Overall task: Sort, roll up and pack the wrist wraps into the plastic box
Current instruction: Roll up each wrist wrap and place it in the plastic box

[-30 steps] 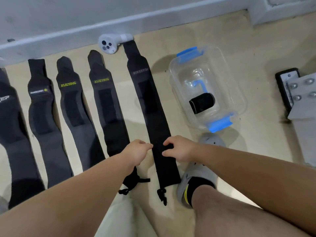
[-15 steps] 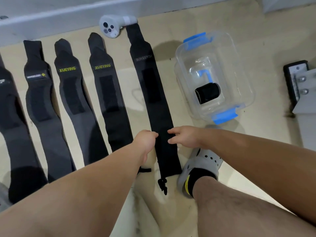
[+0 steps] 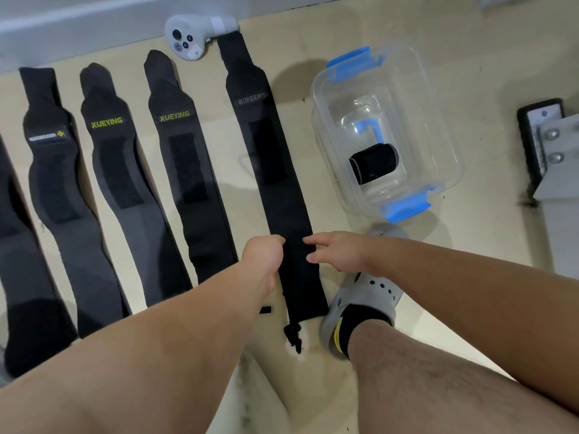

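A long black wrist wrap (image 3: pixel 272 183) marked BOKEERSI lies flat on the floor, running away from me. My left hand (image 3: pixel 264 255) has its fingers curled at the wrap's left edge near the close end and pinches it. My right hand (image 3: pixel 338 253) rests its straightened fingers on the wrap's right edge. Right of the wrap stands the clear plastic box (image 3: pixel 451 145) with blue latches, holding one rolled black wrap (image 3: pixel 374 162). Several more wraps lie flat in a row to the left, two marked XUEYING (image 3: pixel 188 170) (image 3: pixel 116 183).
A grey hand controller (image 3: pixel 191 34) lies at the long wrap's far end, by the white baseboard. My grey shoe (image 3: pixel 360 302) stands just right of the wrap's near end, below the box. A metal bracket with bolts (image 3: pixel 551 142) sits at the right edge.
Both hands stay on the long wrap's near part. My right hand's fingers have straightened out over the wrap's edge. The view has shifted slightly.
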